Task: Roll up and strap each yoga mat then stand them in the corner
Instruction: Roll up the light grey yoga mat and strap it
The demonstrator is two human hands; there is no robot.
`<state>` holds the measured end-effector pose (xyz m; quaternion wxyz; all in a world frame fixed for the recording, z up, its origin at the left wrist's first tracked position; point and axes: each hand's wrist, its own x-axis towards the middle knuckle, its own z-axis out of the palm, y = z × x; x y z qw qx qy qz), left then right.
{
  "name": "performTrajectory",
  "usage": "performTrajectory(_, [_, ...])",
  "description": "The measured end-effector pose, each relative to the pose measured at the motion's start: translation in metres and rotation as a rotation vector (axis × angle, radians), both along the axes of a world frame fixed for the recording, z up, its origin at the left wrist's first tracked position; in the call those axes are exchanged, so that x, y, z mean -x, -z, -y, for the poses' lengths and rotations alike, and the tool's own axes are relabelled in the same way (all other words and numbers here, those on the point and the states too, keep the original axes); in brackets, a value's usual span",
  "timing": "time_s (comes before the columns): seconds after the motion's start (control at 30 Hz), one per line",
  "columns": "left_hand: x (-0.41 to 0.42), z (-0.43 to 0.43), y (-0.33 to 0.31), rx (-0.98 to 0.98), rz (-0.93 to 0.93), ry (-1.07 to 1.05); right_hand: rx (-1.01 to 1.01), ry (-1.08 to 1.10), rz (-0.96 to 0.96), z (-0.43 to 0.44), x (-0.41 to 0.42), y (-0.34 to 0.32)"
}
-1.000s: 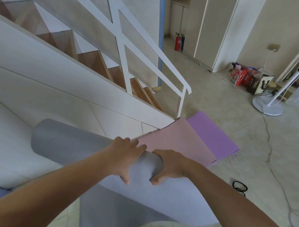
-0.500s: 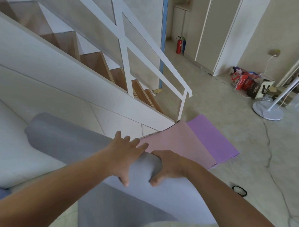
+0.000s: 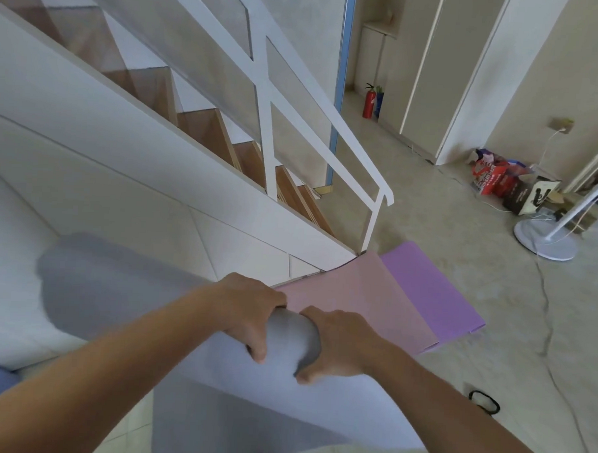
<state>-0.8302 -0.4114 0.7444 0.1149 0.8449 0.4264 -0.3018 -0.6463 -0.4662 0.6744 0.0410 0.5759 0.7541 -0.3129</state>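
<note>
A grey yoga mat (image 3: 116, 297) is partly rolled, and I hold it up in front of me. Its roll runs from the left towards the middle, and its loose end hangs down below my arms. My left hand (image 3: 249, 309) grips the roll from above, thumb towards me. Next to it, my right hand (image 3: 340, 344) grips the right end of the roll. A pink mat (image 3: 352, 304) lies flat on the floor just beyond my hands, overlapping a purple mat (image 3: 428, 290). A black strap (image 3: 485, 400) lies on the floor at the right.
A staircase with a white railing (image 3: 329, 125) and white side panels fills the left. A standing fan's base (image 3: 543, 242), bags (image 3: 498, 182) and cables sit on the floor at the right. A red fire extinguisher (image 3: 369, 101) stands by the far wall.
My left hand's fingers have curled over the far side of the roll, and both hands have turned the grey roll a little. The roll's left end has shifted slightly left.
</note>
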Motion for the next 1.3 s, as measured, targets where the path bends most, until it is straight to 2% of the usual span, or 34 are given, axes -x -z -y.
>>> performTrajectory(0.1, [-0.005, 0.017, 0.004, -0.325, -0.169, 0.223, 0.171, 0.114, -0.244, -0.013, -0.004, -0.006])
performTrajectory(0.17, [-0.007, 0.025, 0.008, -0.425, -0.179, 0.274, 0.256, 0.130, -0.327, -0.018, -0.004, -0.009])
performTrajectory(0.27, [0.003, 0.016, 0.006, -0.340, -0.041, 0.227, 0.284, 0.090, -0.328, -0.014, 0.000, -0.011])
performTrajectory(0.33, [0.014, 0.003, 0.000, -0.210, -0.011, 0.108, 0.152, 0.026, -0.175, -0.006, 0.007, -0.014])
performTrajectory(0.4, [0.021, -0.007, -0.006, -0.077, 0.008, -0.021, -0.062, -0.085, 0.019, 0.001, 0.016, -0.011])
performTrajectory(0.47, [0.023, -0.013, -0.011, 0.005, 0.023, -0.080, -0.142, -0.069, 0.030, 0.000, 0.023, -0.011])
performTrajectory(0.57, [0.025, -0.009, -0.016, -0.025, 0.023, -0.044, 0.006, -0.013, -0.033, -0.014, 0.019, -0.017])
performTrajectory(0.7, [0.022, 0.002, -0.008, -0.335, -0.141, 0.247, 0.314, 0.109, -0.353, -0.031, 0.004, -0.013])
performTrajectory(0.8, [0.026, -0.004, -0.004, -0.303, -0.040, 0.199, 0.378, 0.092, -0.383, -0.029, 0.006, -0.009])
performTrajectory(0.87, [0.030, -0.012, -0.006, -0.228, 0.003, 0.108, 0.261, 0.075, -0.310, -0.022, 0.013, -0.008])
performTrajectory(0.97, [0.033, -0.023, -0.013, -0.063, 0.025, -0.064, -0.082, -0.041, -0.033, -0.010, 0.029, -0.008])
performTrajectory(1.07, [0.029, -0.027, -0.027, -0.008, 0.035, -0.098, -0.183, -0.029, -0.061, -0.016, 0.029, -0.019])
performTrajectory(1.17, [0.021, -0.030, -0.042, -0.159, 0.058, -0.018, -0.257, -0.032, 0.026, -0.037, 0.015, -0.043])
performTrajectory(1.3, [0.011, -0.034, -0.055, -0.556, -0.029, 0.204, -0.344, 0.034, 0.016, -0.058, -0.005, -0.079])
